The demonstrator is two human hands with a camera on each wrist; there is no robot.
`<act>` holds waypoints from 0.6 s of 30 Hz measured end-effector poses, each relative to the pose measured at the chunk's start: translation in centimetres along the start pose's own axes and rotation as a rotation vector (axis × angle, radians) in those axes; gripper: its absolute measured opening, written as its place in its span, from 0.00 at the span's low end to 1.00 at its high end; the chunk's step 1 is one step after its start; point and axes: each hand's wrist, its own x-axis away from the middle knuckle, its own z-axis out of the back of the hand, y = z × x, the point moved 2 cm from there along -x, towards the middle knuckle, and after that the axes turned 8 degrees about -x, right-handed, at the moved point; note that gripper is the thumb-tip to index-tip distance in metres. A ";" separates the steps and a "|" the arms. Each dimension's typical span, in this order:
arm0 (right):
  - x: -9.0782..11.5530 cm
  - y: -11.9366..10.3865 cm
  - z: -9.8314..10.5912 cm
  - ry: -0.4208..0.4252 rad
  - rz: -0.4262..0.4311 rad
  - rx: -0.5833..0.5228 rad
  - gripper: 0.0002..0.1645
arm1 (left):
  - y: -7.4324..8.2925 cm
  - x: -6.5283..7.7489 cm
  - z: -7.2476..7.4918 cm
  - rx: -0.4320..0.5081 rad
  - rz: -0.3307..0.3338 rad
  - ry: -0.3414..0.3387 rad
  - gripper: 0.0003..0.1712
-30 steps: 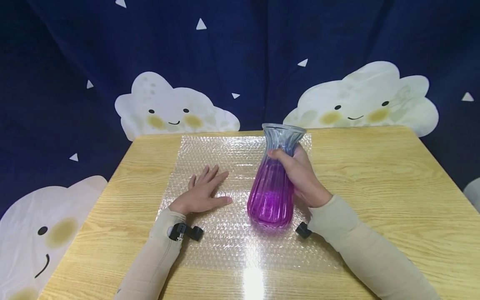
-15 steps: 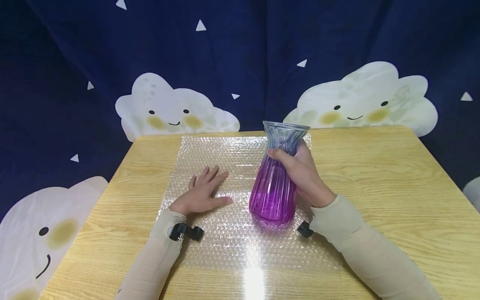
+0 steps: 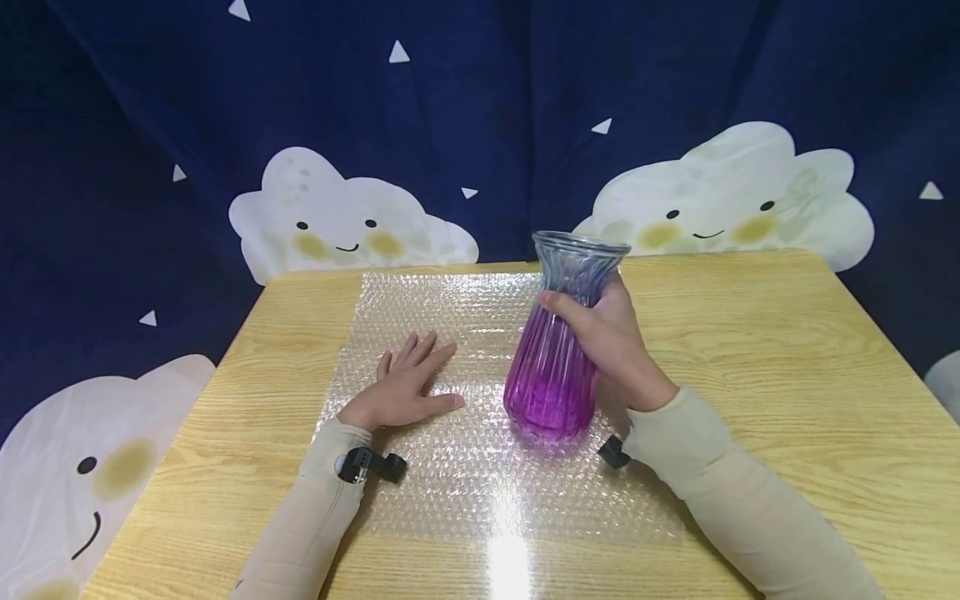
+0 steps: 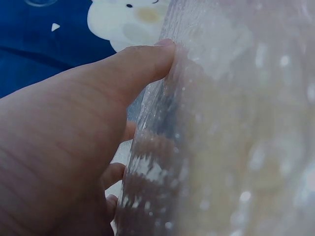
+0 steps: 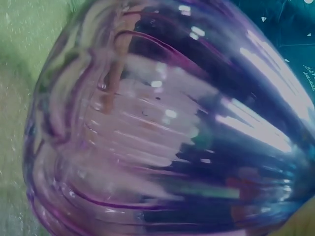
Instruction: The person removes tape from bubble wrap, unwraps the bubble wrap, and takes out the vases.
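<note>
A ribbed glass vase [image 3: 553, 379], purple at the base and fading to clear blue at its flared rim, leans slightly right in the head view. My right hand [image 3: 617, 337] grips its narrow neck, thumb across the front; the other fingers are mostly hidden behind the glass. The vase [image 5: 142, 123] fills most of the right wrist view. My left hand [image 3: 405, 392] lies with fingers spread on a sheet of clear bubble wrap [image 3: 435, 492]. In the left wrist view, the thumb touches the bubble wrap [image 4: 236, 128]. Whether the vase's base touches the sheet, I cannot tell.
Beneath the sheet is a wooden table [image 3: 765, 375], which extends past it on both sides. A dark blue curtain [image 3: 420, 108] with smiling clouds hangs behind the far edge. Small black cameras [image 3: 615, 452] sit on both wrists.
My right hand has shifted the vase slightly right and away from me, its rim higher in view. The left hand and bubble wrap have stayed put.
</note>
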 end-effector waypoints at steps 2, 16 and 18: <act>0.0 -0.1 0.1 0.009 0.015 0.004 0.44 | 0.0 0.0 0.0 -0.001 0.000 0.000 0.53; -0.2 -0.8 0.8 0.063 0.096 0.062 0.50 | -0.1 -0.1 -0.2 -0.005 -0.001 0.006 0.53; -0.2 -0.9 0.9 0.067 0.102 0.077 0.51 | -0.1 -0.2 -0.2 -0.001 -0.001 0.005 0.53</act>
